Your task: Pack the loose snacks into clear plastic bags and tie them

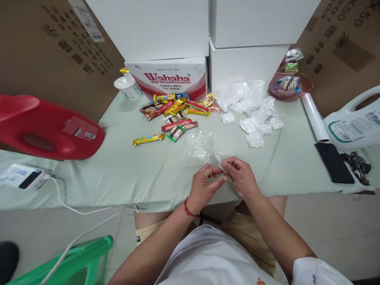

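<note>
In front of me, both hands meet at a crumpled clear plastic bag [201, 145], whose twisted end rises to my fingers. My right hand [241, 176] pinches that end between thumb and fingertips. My left hand [204, 186], with a ring and a red bracelet, has its thumb and index fingertips at the same end, a gap showing behind them. Just beyond lies a loose pile of wrapped snacks [178, 107] in yellow, red and brown. A yellow snack bar [148, 139] lies apart at the left. Several small clear packets [247, 109] are heaped to the right.
A red jug [53, 126] and a white device with a cable [25, 177] are at left. A paper cup [129, 87] stands beside the Wahaha box [172, 77]. Right: pink bowl [286, 93], white roll [315, 118], white jug [356, 122], phone [335, 163], keys [358, 164].
</note>
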Action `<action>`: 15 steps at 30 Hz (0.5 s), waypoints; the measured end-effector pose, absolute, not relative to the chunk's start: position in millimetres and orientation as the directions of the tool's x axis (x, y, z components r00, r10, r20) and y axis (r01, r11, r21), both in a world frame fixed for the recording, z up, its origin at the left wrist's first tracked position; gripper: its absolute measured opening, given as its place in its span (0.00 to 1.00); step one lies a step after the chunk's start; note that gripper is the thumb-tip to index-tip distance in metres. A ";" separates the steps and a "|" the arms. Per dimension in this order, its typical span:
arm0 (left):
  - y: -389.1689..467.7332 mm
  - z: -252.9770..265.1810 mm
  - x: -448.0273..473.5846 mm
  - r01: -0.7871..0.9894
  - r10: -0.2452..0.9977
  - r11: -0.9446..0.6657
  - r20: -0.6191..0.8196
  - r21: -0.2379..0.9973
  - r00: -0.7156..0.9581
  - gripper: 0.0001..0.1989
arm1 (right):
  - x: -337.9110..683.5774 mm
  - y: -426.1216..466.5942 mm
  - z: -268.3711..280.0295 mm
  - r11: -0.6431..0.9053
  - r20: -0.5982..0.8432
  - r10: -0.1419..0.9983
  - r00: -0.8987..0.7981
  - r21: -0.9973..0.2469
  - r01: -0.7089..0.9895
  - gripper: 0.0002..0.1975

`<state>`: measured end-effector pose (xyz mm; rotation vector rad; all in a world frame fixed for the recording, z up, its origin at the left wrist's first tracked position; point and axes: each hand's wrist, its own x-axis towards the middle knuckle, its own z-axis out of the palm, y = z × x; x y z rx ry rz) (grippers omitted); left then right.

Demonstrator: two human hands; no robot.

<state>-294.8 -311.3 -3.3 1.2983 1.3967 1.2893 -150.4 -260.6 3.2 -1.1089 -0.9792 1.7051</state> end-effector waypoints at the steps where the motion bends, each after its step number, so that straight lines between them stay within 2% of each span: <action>1: -310.0 -2.4 -294.3 0.142 0.990 -0.052 0.070 0.988 -0.126 0.07 | -150.4 -259.9 5.7 -0.347 -0.283 0.925 -0.254 -0.902 -0.257 0.21; 5: -308.0 1.1 -294.2 0.056 0.986 0.028 -0.018 0.998 -0.167 0.11 | -146.3 -258.3 13.6 -0.399 -0.315 0.909 -0.274 -0.848 -0.350 0.21; 8: -309.2 4.2 -292.1 0.099 0.985 0.013 0.005 0.995 -0.173 0.12 | -143.7 -259.6 14.7 -0.419 -0.333 0.901 -0.277 -0.833 -0.363 0.20; 11: -308.7 5.5 -288.0 0.140 0.981 0.006 0.021 0.990 -0.194 0.11 | -143.8 -261.7 11.9 -0.385 -0.313 0.914 -0.258 -0.868 -0.313 0.20; 13: -306.8 4.4 -285.9 0.079 0.978 0.036 -0.018 0.996 -0.210 0.11 | -144.3 -262.2 9.8 -0.323 -0.267 0.937 -0.225 -0.908 -0.268 0.19; 15: -304.5 2.7 -285.2 -0.069 0.976 0.080 -0.092 0.994 -0.198 0.13 | -144.3 -262.1 9.0 -0.281 -0.234 0.950 -0.205 -0.928 -0.245 0.20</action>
